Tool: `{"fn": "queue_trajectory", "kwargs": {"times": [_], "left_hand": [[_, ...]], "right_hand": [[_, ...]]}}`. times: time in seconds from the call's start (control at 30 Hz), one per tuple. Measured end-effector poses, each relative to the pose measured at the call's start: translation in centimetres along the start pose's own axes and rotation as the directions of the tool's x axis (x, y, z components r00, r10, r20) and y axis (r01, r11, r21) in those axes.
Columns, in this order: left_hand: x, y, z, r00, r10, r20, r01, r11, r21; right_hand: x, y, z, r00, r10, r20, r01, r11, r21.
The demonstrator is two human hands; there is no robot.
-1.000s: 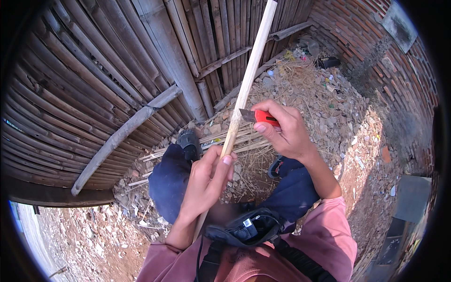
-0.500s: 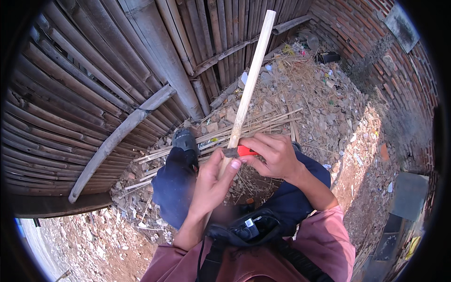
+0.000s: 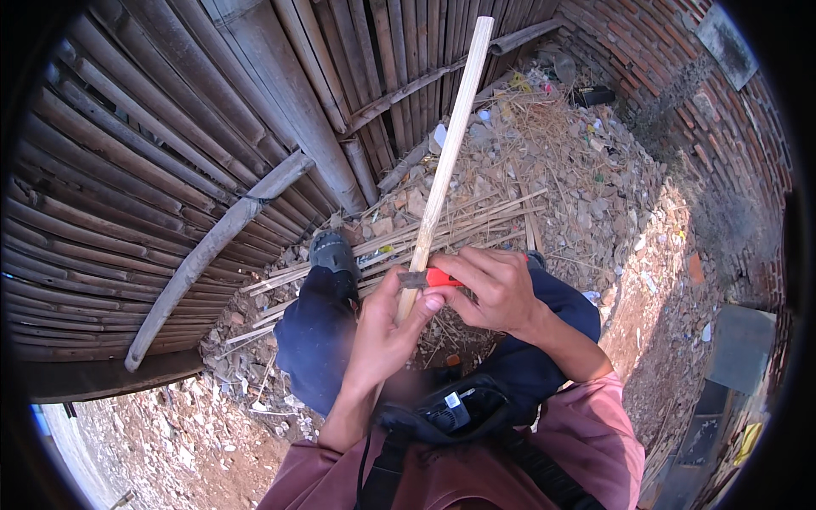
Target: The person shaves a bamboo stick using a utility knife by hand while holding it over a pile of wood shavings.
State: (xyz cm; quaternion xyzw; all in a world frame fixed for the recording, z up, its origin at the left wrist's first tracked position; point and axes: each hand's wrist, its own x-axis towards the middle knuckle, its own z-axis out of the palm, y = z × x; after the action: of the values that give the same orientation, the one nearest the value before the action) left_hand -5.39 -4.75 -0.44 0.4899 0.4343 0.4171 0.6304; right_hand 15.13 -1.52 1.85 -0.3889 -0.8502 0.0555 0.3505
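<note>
A long pale strip of wood or bamboo (image 3: pixel 450 144) slants up and away from between my legs. My left hand (image 3: pixel 381 336) is closed around its lower part, thumb and fingers on either side. In my right hand (image 3: pixel 500 291) is a red-handled knife (image 3: pixel 439 278). Its dark blade lies across the strip, just above my left thumb. My left thumb tip is close to the blade and to my right fingers; whether they touch is unclear. The strip's lower end is mostly hidden behind my left hand and forearm.
Several thin split strips (image 3: pixel 476 223) lie on the rubble ahead of me. A bamboo slat wall (image 3: pixel 153 153) with a curved pole (image 3: pixel 200 255) rises at left, a brick wall (image 3: pixel 739 144) at right. A black pouch (image 3: pixel 450 412) hangs at my waist. My shoe (image 3: pixel 332 252) rests on the debris.
The knife and my right hand have shifted very slightly left and toward me along the strip. Both hands keep their hold.
</note>
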Motion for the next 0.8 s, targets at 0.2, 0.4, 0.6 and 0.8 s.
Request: {"fn": "queue_trajectory", "kwargs": {"times": [0.2,0.4,0.6,0.8], "left_hand": [[0.0,0.5,0.4,0.999,0.037,0.025,-0.033,0.988,-0.154],[0.1,-0.5,0.2,0.999,0.042,-0.023,-0.042,0.999,-0.014],[0.4,-0.8,0.4,0.992,0.109,-0.066,-0.103,0.991,0.088],[0.4,0.0,0.7,0.992,0.048,-0.113,-0.032,0.990,0.139]], "right_hand": [[-0.2,0.1,0.0,1.000,0.008,0.029,-0.009,0.999,0.046],[-0.2,0.2,0.1,0.997,0.038,0.060,-0.042,0.997,0.062],[0.0,-0.2,0.0,0.997,0.062,0.046,-0.064,0.997,0.044],[-0.1,-0.2,0.2,0.995,0.088,0.040,-0.088,0.996,0.012]]}}
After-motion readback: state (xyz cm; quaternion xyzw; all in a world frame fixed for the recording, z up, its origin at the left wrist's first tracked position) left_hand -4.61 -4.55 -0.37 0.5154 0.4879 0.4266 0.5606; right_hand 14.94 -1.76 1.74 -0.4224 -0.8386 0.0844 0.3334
